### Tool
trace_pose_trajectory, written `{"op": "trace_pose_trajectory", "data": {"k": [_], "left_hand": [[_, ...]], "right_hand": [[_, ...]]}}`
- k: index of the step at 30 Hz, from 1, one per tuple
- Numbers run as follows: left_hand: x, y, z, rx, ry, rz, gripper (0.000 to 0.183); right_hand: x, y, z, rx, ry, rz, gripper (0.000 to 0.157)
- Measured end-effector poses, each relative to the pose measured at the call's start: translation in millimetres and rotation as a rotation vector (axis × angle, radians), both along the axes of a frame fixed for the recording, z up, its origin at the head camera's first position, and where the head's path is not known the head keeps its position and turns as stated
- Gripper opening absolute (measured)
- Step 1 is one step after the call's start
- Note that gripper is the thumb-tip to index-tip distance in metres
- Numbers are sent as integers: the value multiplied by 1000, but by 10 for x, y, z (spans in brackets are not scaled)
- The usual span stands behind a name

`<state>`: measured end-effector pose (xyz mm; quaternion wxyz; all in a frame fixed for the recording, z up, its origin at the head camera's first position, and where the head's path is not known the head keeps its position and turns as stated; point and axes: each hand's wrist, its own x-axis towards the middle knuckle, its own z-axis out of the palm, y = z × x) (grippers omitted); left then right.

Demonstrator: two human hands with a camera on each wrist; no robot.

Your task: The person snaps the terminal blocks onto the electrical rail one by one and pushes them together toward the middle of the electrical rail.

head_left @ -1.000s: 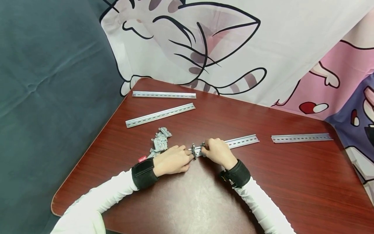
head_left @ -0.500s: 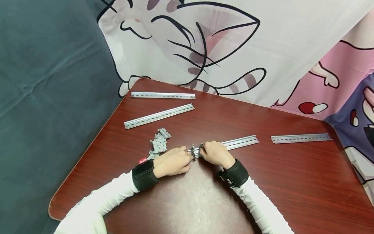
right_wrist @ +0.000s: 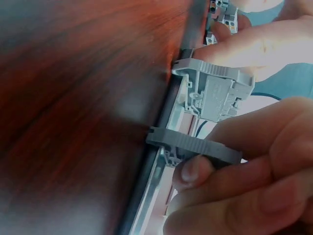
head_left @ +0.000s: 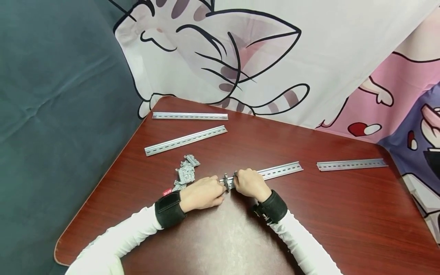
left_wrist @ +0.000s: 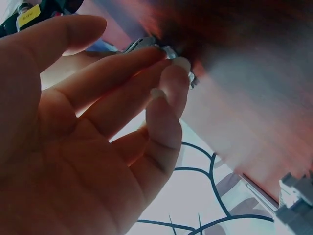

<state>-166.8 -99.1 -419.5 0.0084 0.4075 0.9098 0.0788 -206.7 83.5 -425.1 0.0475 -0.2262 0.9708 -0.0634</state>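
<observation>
A slotted metal DIN rail (head_left: pixel 281 170) lies across the middle of the table. My right hand (head_left: pixel 252 185) pinches a thin grey terminal block (right_wrist: pixel 193 146) between thumb and fingers, at the rail's edge. Another grey terminal block (right_wrist: pixel 215 90) stands upright on the rail, a small gap to the left. At the rail's left end, the fingers of my left hand (head_left: pixel 203 193) touch beside that block. The left wrist view shows the left thumb (left_wrist: pixel 80 32) apart from the fingers. Whether the pinched block is fully seated on the rail I cannot tell.
Several loose grey terminal blocks (head_left: pixel 186 174) lie left of the rail, with a red tag (head_left: pixel 167 191) by the left wristband. Two more rails, one straight (head_left: pixel 190 115) and one slanted (head_left: pixel 185 140), lie at the back left. Another rail (head_left: pixel 351 165) lies at the right.
My right hand has slid slightly left along the rail, bringing its terminal block a little nearer the other one. The left hand stays at the rail's end.
</observation>
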Motion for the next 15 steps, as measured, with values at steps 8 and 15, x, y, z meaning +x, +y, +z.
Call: {"op": "trace_pose_trajectory", "data": {"k": [8,15], "left_hand": [[-190,-151,199,60,-83,110,24],[-458,-431,346,-10,-21,405,18]], "right_hand": [[25,41,-55,-35,34,8,32],[60,35,-40,-46,75,8,32]]}}
